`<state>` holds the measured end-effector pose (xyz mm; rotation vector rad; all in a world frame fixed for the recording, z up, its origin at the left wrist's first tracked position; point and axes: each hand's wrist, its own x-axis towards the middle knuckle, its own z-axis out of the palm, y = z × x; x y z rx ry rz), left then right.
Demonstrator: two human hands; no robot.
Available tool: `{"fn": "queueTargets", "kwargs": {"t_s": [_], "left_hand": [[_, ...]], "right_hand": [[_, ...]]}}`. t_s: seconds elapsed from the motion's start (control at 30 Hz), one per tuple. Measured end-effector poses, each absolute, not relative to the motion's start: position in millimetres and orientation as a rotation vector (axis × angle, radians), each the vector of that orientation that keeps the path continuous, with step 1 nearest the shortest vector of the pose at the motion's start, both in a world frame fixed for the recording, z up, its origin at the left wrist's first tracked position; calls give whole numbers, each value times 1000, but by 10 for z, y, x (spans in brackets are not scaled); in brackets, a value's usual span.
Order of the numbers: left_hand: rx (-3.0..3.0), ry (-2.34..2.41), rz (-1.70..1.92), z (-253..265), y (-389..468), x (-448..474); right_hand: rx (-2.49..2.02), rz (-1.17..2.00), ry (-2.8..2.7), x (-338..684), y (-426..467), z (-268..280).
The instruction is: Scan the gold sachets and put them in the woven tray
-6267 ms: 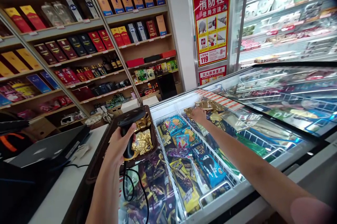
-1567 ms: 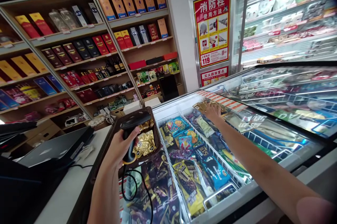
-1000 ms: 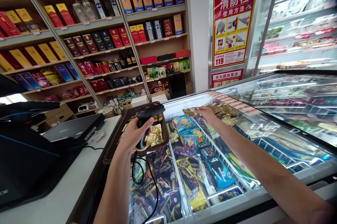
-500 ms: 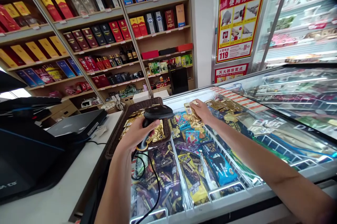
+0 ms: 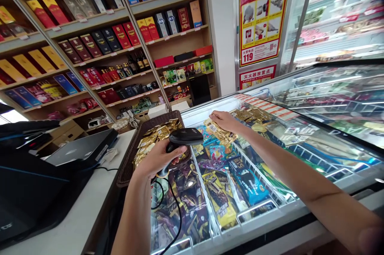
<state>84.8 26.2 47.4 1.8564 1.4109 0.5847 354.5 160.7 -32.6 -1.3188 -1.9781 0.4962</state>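
My left hand (image 5: 160,157) is closed round the handle of a black barcode scanner (image 5: 186,136), whose head points right and whose black cable hangs down over the freezer. To its right, my right hand (image 5: 227,121) grips a gold foil packet (image 5: 221,133) above the far part of the freezer, with a small gap between packet and scanner. Behind the scanner, a brown wicker basket (image 5: 126,167) holds many gold foil packets (image 5: 151,137). Below my hands lie ice cream packs in the freezer, among them a yellow pack (image 5: 220,203) and a blue pack (image 5: 248,181).
White wire dividers (image 5: 204,195) split the chest freezer (image 5: 255,225). Its glass lid (image 5: 339,107) lies to the right. On the left, a white counter (image 5: 76,211) carries a dark screen and a laptop (image 5: 82,147). Shelves of boxed goods (image 5: 105,41) stand behind.
The view has turned slightly right. My right hand and the gold packet have moved nearer the scanner, and the packet now lies flatter. The scanner's head sits a little lower over the basket's edge.
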Motion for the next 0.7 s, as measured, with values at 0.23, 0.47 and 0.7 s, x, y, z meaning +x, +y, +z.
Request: {"fn": "queueTargets", "kwargs": {"t_s": [0.23, 0.47, 0.7], "left_hand": [[1839, 1463, 610, 466, 251, 914], [1826, 1463, 627, 468, 254, 910], [1844, 1403, 640, 478, 261, 868]], "right_hand": [[-1353, 525, -1965, 3487, 1436, -154], [-1372, 504, -1946, 3459, 1422, -147], [-1404, 566, -1923, 3418, 1420, -188]]}}
